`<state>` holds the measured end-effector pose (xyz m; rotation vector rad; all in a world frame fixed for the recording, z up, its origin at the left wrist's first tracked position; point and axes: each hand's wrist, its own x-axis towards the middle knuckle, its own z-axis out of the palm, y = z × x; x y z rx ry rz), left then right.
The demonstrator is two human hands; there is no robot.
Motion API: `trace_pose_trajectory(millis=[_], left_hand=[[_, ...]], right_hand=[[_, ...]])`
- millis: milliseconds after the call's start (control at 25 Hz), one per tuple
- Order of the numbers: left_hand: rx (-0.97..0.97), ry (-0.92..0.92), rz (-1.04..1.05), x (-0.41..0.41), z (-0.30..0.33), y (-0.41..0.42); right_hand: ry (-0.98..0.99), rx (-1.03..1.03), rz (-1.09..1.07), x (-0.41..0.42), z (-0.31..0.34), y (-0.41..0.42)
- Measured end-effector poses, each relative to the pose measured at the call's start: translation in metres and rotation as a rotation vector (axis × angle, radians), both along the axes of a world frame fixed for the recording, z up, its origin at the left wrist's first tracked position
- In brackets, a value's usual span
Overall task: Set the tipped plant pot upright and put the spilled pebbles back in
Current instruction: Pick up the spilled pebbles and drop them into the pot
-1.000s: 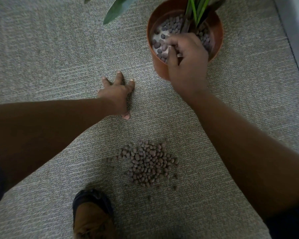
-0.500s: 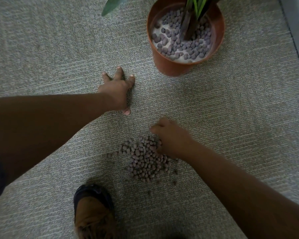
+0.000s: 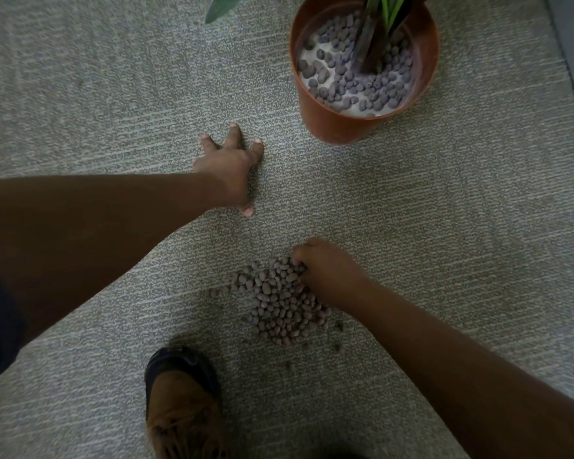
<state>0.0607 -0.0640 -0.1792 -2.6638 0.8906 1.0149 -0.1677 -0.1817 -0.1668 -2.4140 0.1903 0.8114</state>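
Head cam pic: orange plant pot (image 3: pixel 340 127) stands upright on the grey carpet (image 3: pixel 113 77), top right. Inside it there's a white filler layer w/ a bunch of pebbles on top and the dark plant stem (image 3: pixel 370 49) w/ green leaves poking up out of frame. Rest of the spilled pebbles (image 3: pixel 280 304) sit in a loose pile on the carpet, well apart from the pot, nearer me, just past a brown shoe (image 3: pixel 183 412).

Vs half a sec ago: pretty much same, right hand only dug a bit further into the pile's top right edge; a sec ago it was up over the pot.

Left hand (image 3: pixel 229 167) flat on the carpet, fingers spread, released, between pile and pot, arm coming in from the left. Right hand (image 3: pixel 328 270) knuckles up, fingers curled down round some pebbles, grasping them.
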Motion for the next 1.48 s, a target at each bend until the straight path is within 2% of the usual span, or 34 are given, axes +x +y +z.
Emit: trace_pose_trajectory(millis=[400,480,600,800,1160,1320,1480], left_hand=[[0.002,-0.013,-0.009,0.000,0.000,0.000],[0.006,-0.012,-0.009,0.000,0.000,-0.001],[0.004,-0.009,-0.006,0.000,0.002,-0.001],[0.000,-0.011,-0.007,-0.002,0.002,-0.001],[0.007,-0.016,-0.008,-0.001,0.003,-0.001],[0.011,-0.014,-0.010,-0.001,0.004,-0.001],[0.010,-0.008,-0.008,-0.001,0.003,-0.002]], right_hand=[[-0.070,-0.009,-0.067,0.007,0.007,0.001],[-0.043,0.019,-0.035,0.007,0.009,0.005],[-0.031,-0.061,0.065,0.004,0.009,0.012],[-0.042,-0.039,0.034,0.004,0.007,0.012],[0.007,-0.035,0.121,-0.001,0.000,0.010],[-0.036,-0.020,0.078,-0.002,-0.001,0.013],[-0.081,-0.090,0.029,-0.002,-0.002,0.020]])
